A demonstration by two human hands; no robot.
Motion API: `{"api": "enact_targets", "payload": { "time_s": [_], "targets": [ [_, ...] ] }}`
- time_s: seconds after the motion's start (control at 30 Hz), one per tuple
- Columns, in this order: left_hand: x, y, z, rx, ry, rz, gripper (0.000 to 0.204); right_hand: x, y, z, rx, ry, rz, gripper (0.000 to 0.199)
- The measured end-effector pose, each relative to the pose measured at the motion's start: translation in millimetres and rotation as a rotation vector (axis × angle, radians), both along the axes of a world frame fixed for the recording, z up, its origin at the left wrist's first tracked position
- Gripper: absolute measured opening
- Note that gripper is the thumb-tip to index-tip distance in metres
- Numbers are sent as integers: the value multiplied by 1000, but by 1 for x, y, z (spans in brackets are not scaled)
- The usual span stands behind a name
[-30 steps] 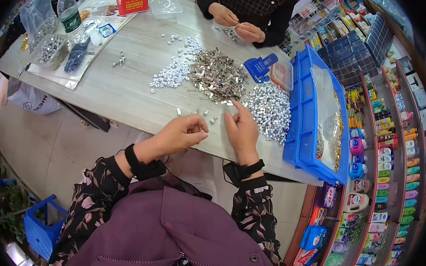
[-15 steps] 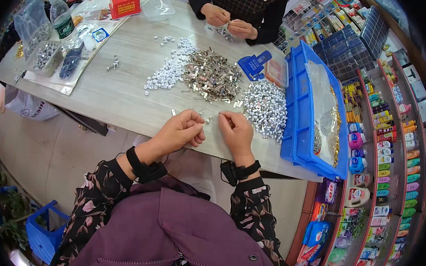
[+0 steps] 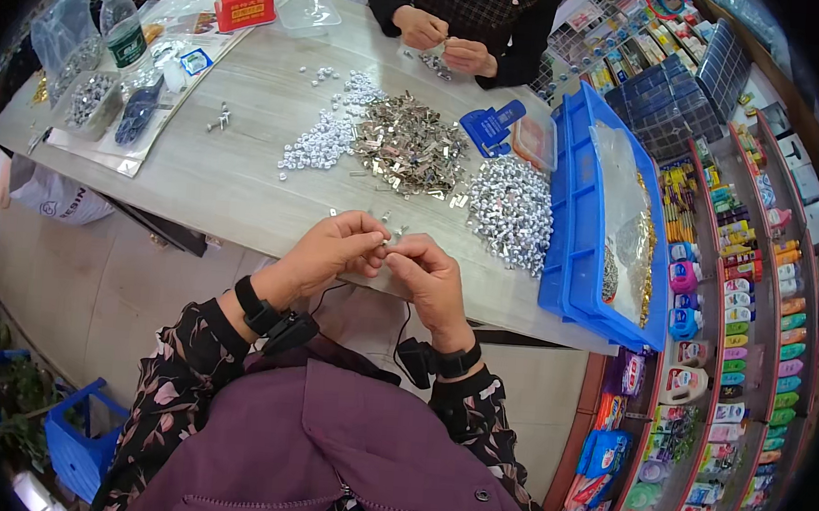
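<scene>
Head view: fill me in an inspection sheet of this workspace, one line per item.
Surface: pale table, streaked like wood grain, with loose small parts on it.
Job's things: flat metal pieces heaped between white round pieces on the left and silvery round pieces on the right; blue tray further right.
Clutter: red box and plastic bottle toward the far left.
Hands: left hand pinches a small piece, its kind unclear; right hand meets it, grip unclear.
Cables: thin black cables near the wrists.
Surroundings: stocked shelves right; blue stool lower left; another person's hands across the table.
</scene>
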State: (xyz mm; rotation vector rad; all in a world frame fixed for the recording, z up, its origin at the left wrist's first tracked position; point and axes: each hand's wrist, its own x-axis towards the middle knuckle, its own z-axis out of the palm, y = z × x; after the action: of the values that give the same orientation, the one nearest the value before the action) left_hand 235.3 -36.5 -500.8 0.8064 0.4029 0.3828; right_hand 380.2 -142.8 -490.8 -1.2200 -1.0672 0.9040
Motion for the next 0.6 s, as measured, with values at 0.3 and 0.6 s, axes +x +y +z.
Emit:
{"api": "enact_targets", "payload": {
  "time_s": [0.3, 0.6],
  "targets": [
    [0, 4, -2, -25, -23, -13, 15, -11, -1, 9, -17, 105, -76, 12],
    [8, -23, -11, 408, 24, 184, 13, -2, -5, 6, -151, 35, -38, 12]
  ]
}}
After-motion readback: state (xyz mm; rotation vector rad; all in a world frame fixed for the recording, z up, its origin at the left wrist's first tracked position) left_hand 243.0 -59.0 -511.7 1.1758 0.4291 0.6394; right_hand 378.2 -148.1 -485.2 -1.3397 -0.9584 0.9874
